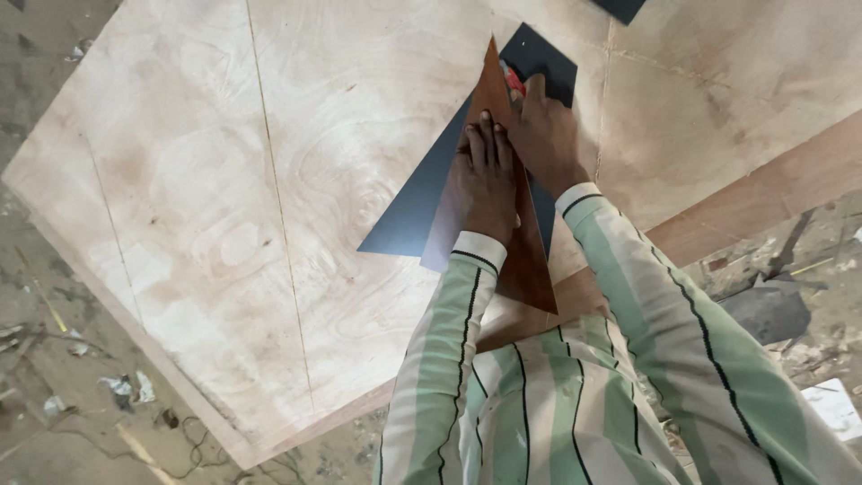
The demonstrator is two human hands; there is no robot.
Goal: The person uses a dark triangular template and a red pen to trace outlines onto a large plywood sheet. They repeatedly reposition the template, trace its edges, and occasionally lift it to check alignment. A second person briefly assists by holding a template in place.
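While the left hand [485, 175] presses flat, fingers together, on a brown triangular sheet [525, 260] lying over a dark panel [413, 216] on the plywood board [269, 180], the right hand [543, 135] pinches a small red tool [514, 83] at the sheet's edge

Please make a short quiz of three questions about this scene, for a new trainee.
1. True or false: the left hand presses flat on the brown triangular sheet.
2. What lies under the brown sheet? A) dark sheet B) metal plate C) cloth
3. What small thing does the right hand hold?

Key:
1. True.
2. A, the dark sheet, on the plywood board.
3. A red tool, mostly hidden; its kind cannot be told.
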